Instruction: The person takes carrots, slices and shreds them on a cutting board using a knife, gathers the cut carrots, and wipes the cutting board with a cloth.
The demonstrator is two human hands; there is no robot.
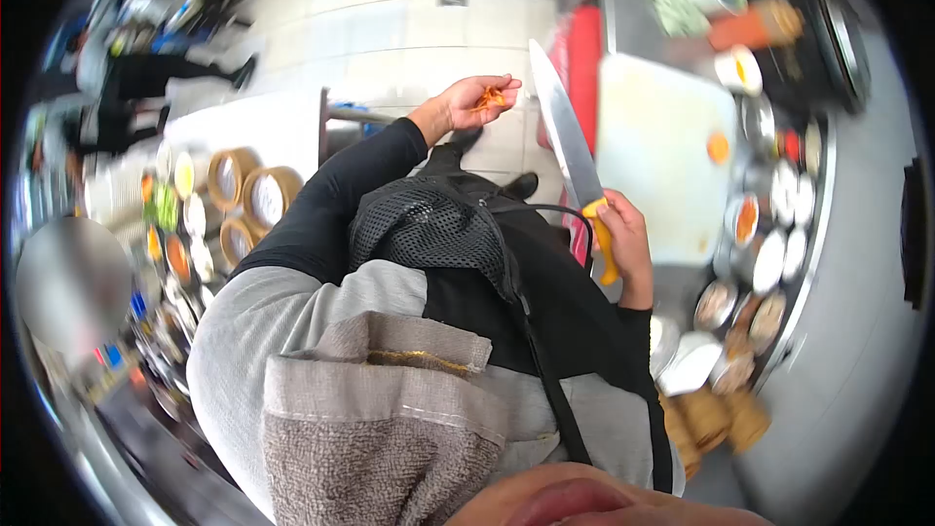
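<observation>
My left hand (pixel 477 103) is held out over the floor, palm up with its fingers curled, cupping a small heap of orange shreds (pixel 490 98). My right hand (pixel 625 239) grips the yellow handle of a large kitchen knife (pixel 568 127). The broad blade points forward, away from my body, between my left hand and the white cutting board (pixel 662 205). On the board's right part lies a round orange piece (pixel 718 148). The knife is beside the board's left edge; I cannot tell whether they touch.
Bowls and tubs of food (pixel 769 258) line the counter right of the board, with an orange-filled container (pixel 755 27) farther up. To the left, bamboo steamers (pixel 265 197) stand on another counter. A red object (pixel 584 68) hangs by the board. Another person's legs (pixel 180 73) show at upper left.
</observation>
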